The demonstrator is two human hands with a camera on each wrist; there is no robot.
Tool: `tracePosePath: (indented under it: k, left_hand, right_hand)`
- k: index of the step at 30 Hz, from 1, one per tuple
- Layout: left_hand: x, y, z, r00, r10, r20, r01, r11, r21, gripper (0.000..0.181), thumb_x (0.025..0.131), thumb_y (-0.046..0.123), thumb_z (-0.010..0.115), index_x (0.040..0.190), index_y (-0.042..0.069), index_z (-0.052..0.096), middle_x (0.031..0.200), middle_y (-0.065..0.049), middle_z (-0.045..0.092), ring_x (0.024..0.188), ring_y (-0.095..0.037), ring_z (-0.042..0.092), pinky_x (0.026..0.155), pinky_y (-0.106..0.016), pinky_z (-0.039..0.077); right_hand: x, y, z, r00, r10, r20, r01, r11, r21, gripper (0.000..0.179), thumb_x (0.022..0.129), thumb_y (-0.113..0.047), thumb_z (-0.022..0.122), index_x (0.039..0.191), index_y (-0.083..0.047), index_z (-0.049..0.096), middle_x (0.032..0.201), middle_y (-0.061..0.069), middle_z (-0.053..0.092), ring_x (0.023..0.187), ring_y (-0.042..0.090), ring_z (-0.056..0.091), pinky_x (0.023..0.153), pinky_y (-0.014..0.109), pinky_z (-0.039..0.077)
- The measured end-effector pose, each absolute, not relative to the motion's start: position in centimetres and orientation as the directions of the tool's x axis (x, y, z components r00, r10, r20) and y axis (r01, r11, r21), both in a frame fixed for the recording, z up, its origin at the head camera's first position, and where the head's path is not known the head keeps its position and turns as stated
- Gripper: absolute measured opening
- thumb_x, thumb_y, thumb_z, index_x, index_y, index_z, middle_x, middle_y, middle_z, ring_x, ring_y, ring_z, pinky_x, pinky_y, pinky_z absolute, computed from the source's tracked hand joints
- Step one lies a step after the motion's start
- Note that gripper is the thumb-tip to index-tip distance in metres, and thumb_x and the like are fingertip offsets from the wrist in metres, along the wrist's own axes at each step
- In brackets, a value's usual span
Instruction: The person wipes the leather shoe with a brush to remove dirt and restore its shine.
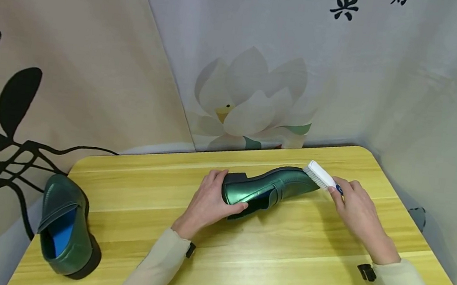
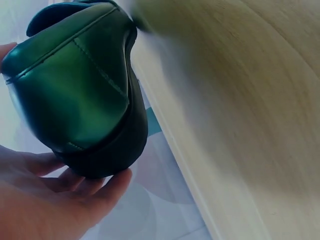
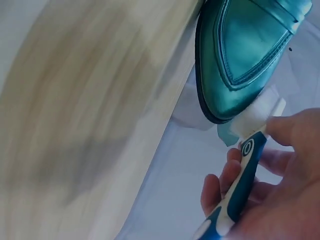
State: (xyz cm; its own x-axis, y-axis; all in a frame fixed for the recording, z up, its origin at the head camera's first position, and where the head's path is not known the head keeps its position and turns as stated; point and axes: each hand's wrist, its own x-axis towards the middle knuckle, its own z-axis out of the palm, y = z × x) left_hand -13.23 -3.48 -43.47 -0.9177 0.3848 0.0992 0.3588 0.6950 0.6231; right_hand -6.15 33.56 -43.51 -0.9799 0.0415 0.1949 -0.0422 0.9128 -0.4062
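Note:
A shiny green loafer [image 1: 254, 191] lies tilted on its side, its opening toward the person. My left hand [image 1: 211, 201] grips it at the heel, thumb across the opening's edge and fingers behind. In the left wrist view the heel [image 2: 75, 100] and its dark sole show, with fingers curled beneath. My right hand [image 1: 357, 213] holds a white-and-blue scrub brush [image 1: 321, 175] by its handle. The white bristles sit right at the loafer's toe. In the right wrist view the brush handle [image 3: 245, 175] lies across the curled fingers, thumb near the head.
A second green loafer [image 1: 67, 232] with a blue insole stands upright at the table's left edge. The wood-grain table [image 1: 272, 279] has a rounded back corner. Printed curtains [image 1: 266, 34] hang close behind and beside it.

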Motion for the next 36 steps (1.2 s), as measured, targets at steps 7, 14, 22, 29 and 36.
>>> tracePosePath:
  k: [7,14,22,29,36]
  left_hand:
    - [-13.4,-3.7,-43.7,-0.933,0.356,0.06,0.31,0.704,0.639,0.1,0.079,0.06,0.079,0.15,-0.002,0.047,0.139,-0.017,0.052,0.114,-0.032,0.053,0.09,-0.048,0.051]
    - [-13.3,-3.9,-43.7,-0.93,0.365,0.05,0.314,0.713,0.627,0.098,0.08,0.061,0.078,0.149,-0.002,0.048,0.136,-0.017,0.052,0.112,-0.032,0.053,0.089,-0.047,0.05]
    - [-13.2,-4.1,-43.8,-0.931,0.366,-0.005,0.286,0.736,0.613,0.097,0.081,0.065,0.074,0.147,-0.001,0.05,0.133,-0.016,0.054,0.107,-0.03,0.056,0.09,-0.047,0.052]
    - [-13.6,-4.5,-43.9,-0.937,0.337,-0.09,0.209,0.749,0.629,0.096,0.083,0.07,0.07,0.148,0.003,0.049,0.139,-0.016,0.053,0.113,-0.033,0.057,0.098,-0.052,0.049]
    - [-13.9,-4.6,-44.1,-0.94,0.293,-0.173,0.124,0.768,0.628,0.092,0.087,0.076,0.059,0.147,0.007,0.051,0.14,-0.017,0.057,0.118,-0.036,0.057,0.102,-0.057,0.047]
  right_hand:
    - [-5.7,34.6,-44.4,-0.99,0.111,0.082,0.064,0.898,-0.436,0.047,0.113,-0.025,0.044,0.142,0.012,0.048,0.107,0.031,0.056,0.081,0.034,0.052,0.065,0.046,0.044]
    - [-6.4,34.4,-44.5,-0.989,0.12,0.086,0.064,0.873,-0.483,0.052,0.114,-0.03,0.037,0.141,0.014,0.048,0.109,0.03,0.056,0.085,0.036,0.052,0.067,0.05,0.045]
    - [-7.7,33.3,-44.6,-0.993,0.11,-0.053,0.12,0.826,-0.551,0.059,0.115,-0.03,0.028,0.143,0.021,0.037,0.107,0.03,0.059,0.082,0.034,0.054,0.065,0.046,0.046]
    - [-7.4,33.9,-45.1,-0.99,0.118,-0.08,0.142,0.813,-0.565,0.063,0.115,-0.034,0.023,0.143,0.021,0.037,0.094,0.019,0.057,0.075,0.028,0.051,0.061,0.038,0.041]
    - [-7.0,33.5,-44.0,-0.99,0.137,0.035,0.092,0.814,-0.574,0.06,0.115,-0.032,0.027,0.143,0.019,0.041,0.092,0.019,0.056,0.069,0.026,0.049,0.056,0.037,0.039]
